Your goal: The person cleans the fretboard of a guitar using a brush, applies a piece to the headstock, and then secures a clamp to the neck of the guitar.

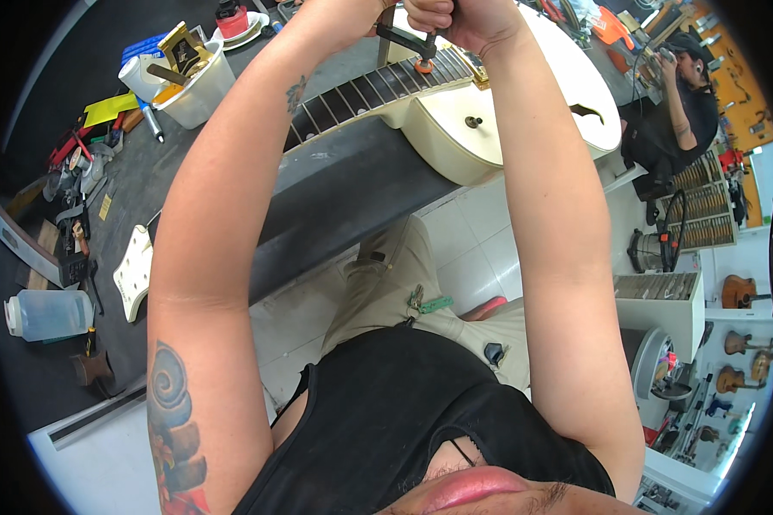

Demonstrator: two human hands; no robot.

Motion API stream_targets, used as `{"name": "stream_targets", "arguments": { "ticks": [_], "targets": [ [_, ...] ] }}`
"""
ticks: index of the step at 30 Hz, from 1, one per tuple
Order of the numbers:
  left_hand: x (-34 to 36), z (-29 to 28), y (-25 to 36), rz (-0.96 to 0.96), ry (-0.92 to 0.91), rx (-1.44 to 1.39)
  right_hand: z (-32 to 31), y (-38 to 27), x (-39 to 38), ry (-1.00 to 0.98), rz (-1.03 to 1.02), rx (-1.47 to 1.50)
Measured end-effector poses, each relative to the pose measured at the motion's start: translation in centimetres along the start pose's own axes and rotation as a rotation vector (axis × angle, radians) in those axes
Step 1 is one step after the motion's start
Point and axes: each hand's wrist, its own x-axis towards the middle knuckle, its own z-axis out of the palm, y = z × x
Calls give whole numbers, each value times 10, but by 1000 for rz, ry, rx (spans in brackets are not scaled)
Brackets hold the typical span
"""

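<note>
A cream electric guitar (451, 129) lies on the dark bench, its fretted neck (352, 101) running left to a cream headstock (134, 270). On the fretboard near the body rests the orange pad of a black screw clamp (404, 37). My right hand (468, 19) has its fingers curled round the upper end of the clamp's screw. Against the clamp's frame is my left hand (362, 12), closed at its edge, with most of its fingers cut off by the top of the picture. My left forearm covers part of the neck.
At the left stand a white tub (199, 90) of tools, a clear bottle (56, 314) and a pile of hand tools (82, 176). A person (678, 103) in black is at the upper right. Guitars (737, 292) hang at the far right.
</note>
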Motion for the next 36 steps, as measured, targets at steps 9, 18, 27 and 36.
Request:
{"name": "stream_targets", "arguments": {
  "ticks": [9,18,27,36],
  "targets": [
    [1,-2,-4,-42,61,51,27,28,13,515,-352,-329],
    [-2,-3,4,-32,103,387,13,38,23,762,-804,-1519],
    [-6,-1,9,-79,122,359,9,39,23,757,-581,-960],
    [-3,9,9,-78,68,12,-11,-6,3,-44,90,-53]
  ]
}}
